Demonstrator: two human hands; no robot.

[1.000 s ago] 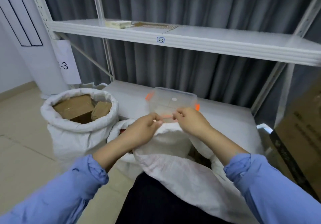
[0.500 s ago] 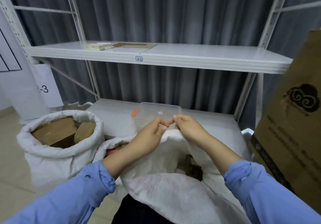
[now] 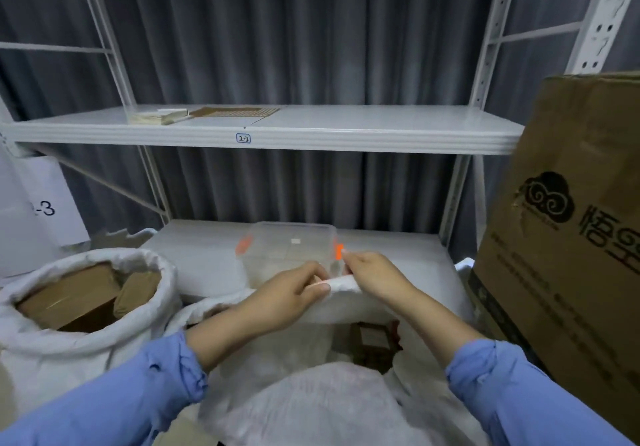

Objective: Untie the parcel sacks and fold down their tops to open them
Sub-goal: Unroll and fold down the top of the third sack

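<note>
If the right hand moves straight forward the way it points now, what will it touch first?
Probably the clear plastic box on the lower shelf: the right hand points at its orange clip; depth is unclear.

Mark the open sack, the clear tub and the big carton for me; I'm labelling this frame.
Open sack point(image 3: 104, 345), head view, rolled white rim.
Clear tub point(image 3: 291, 248), head view, front wall.
Big carton point(image 3: 568, 272), head view, printed side.

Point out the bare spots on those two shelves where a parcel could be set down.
Upper shelf: bare from the brown sheet rightward to the upright; its left end holds a flat stack. Lower shelf: a bare patch between the open sack and the clear box, and another from the box to the cardboard carton. The middle is crowded by both hands on the near sack.
</note>
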